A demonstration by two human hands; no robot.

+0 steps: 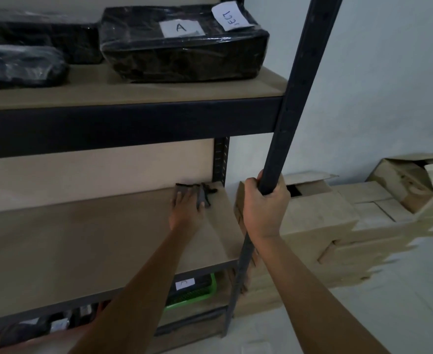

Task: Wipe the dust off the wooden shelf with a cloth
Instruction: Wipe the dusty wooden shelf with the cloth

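The wooden shelf [87, 241] is a bare tan board in a dark metal rack, at mid height. My left hand [186, 210] lies flat on a small dark cloth [202, 194] in the shelf's back right corner, fingers spread over it. The cloth's frayed edge sticks out to the right of my fingers. My right hand [263, 208] is wrapped around the rack's dark front right post [297, 98], outside the shelf.
The shelf above [159, 90] carries black plastic-wrapped bundles [182, 44] with paper labels. Below, a green basket [197, 290] and small items sit on a lower shelf. Stacked cardboard boxes [337, 226] stand on the floor to the right, against a pale wall.
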